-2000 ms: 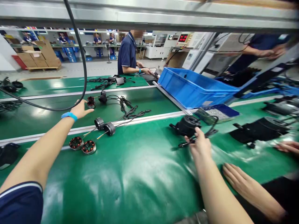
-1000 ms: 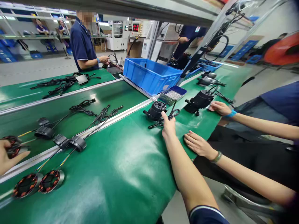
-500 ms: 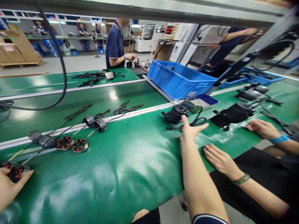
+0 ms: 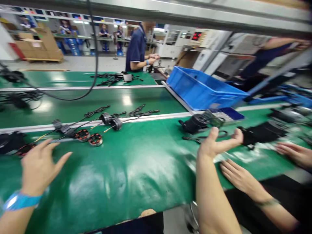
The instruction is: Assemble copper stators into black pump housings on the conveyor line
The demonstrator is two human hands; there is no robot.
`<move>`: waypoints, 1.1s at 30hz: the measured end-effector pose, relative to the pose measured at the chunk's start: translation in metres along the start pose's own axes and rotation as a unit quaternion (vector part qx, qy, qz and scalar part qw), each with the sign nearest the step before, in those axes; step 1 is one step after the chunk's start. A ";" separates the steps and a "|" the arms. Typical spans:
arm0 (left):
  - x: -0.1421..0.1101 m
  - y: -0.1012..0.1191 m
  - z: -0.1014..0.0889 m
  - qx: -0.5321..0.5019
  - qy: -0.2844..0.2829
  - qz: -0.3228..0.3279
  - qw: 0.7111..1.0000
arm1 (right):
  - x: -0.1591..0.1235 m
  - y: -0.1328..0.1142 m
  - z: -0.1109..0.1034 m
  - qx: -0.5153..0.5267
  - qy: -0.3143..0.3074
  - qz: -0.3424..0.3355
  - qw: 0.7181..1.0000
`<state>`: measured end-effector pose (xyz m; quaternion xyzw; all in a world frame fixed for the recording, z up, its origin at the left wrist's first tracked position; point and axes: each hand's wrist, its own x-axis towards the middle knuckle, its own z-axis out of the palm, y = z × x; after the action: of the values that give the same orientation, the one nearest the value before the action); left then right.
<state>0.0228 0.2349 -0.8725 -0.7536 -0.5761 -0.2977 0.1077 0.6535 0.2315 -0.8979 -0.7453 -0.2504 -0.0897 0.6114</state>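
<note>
A: State the position of each hand.

B: Left hand (image 4: 40, 165): fingers and thumb spread wide, nothing visibly gripped. Its fingertips are at a blurred stator (image 4: 25, 149) at the left of the worktop (image 4: 136, 169); contact cannot be confirmed from here. Right hand (image 4: 213, 146): also spread, gripping nothing visible, near the black motor housing (image 4: 196, 123) and its cable (image 4: 191, 138).

A: Locate the remaining stators.

B: Two wound stators (image 4: 95, 139) lie side by side on the worktop, beyond the left hand and to its right. Coloured leads (image 4: 107, 130) run towards round black end caps (image 4: 116, 123).

A: Specify stator handling.

B: By judgement: a rigid ring, dense for its size, with coils easily nicked. Grip the outer metal rim, thumb opposing fingers, clear of the coils. The leads look flexible and should not bear the weight.

A: And the housing?

B: Stiff, probably heavier, its shell possibly slippery. Grip around the barrel, keeping the cable free of the fingers.
</note>
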 end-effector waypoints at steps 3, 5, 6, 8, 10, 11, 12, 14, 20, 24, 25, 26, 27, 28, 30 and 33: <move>0.019 0.043 0.014 0.025 -0.063 0.130 0.989 | -0.046 -0.046 0.027 0.027 -0.176 -0.276 0.945; 0.028 0.061 0.033 0.011 -0.095 0.141 0.985 | -0.088 -0.081 0.058 0.034 -0.312 -0.431 0.846; 0.031 0.066 0.043 0.000 -0.116 0.145 0.983 | -0.111 -0.098 0.076 0.043 -0.372 -0.477 0.795; 0.033 0.073 0.058 -0.011 -0.140 0.149 0.979 | -0.152 -0.125 0.112 0.050 -0.463 -0.525 0.712; 0.033 0.074 0.065 -0.016 -0.151 0.155 0.976 | -0.181 -0.143 0.142 0.009 -0.517 -0.549 0.657; 0.033 0.073 0.065 -0.018 -0.156 0.160 0.975 | -0.189 -0.150 0.152 -0.015 -0.532 -0.555 0.639; 0.033 0.070 0.063 -0.021 -0.162 0.167 0.972 | -0.195 -0.155 0.157 -0.034 -0.544 -0.559 0.626; 0.031 0.062 0.053 -0.029 -0.177 0.186 0.966 | -0.200 -0.162 0.152 -0.042 -0.567 -0.566 0.597; 0.005 0.046 0.011 -0.064 -0.240 0.241 0.938 | -0.215 -0.177 0.040 -0.024 -0.768 -0.440 0.465; -0.005 0.046 -0.006 -0.149 -0.273 0.247 0.918 | -0.224 -0.176 -0.013 0.002 -0.888 -0.246 0.387; -0.001 0.041 -0.012 -0.163 -0.272 0.238 0.918 | -0.226 -0.173 -0.016 0.015 -0.896 -0.223 0.385; 0.006 0.032 -0.018 -0.151 -0.265 0.214 0.928 | -0.228 -0.170 -0.016 0.025 -0.894 -0.209 0.396; 0.015 0.019 -0.026 -0.117 -0.252 0.177 0.944 | -0.230 -0.166 -0.012 0.030 -0.884 -0.203 0.420; 0.026 0.002 -0.034 -0.062 -0.229 0.125 0.963 | -0.231 -0.162 -0.007 0.031 -0.868 -0.205 0.451; 0.051 -0.040 -0.049 0.055 -0.176 0.005 0.983 | -0.235 -0.156 0.006 0.034 -0.833 -0.221 0.506; 0.082 -0.103 -0.058 0.090 -0.124 -0.072 0.985 | -0.244 -0.154 0.023 0.071 -0.801 -0.265 0.532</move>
<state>-0.0787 0.3037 -0.7975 -0.7283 -0.6624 -0.1553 0.0811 0.3657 0.2088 -0.8775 -0.3589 -0.8268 0.4048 0.1542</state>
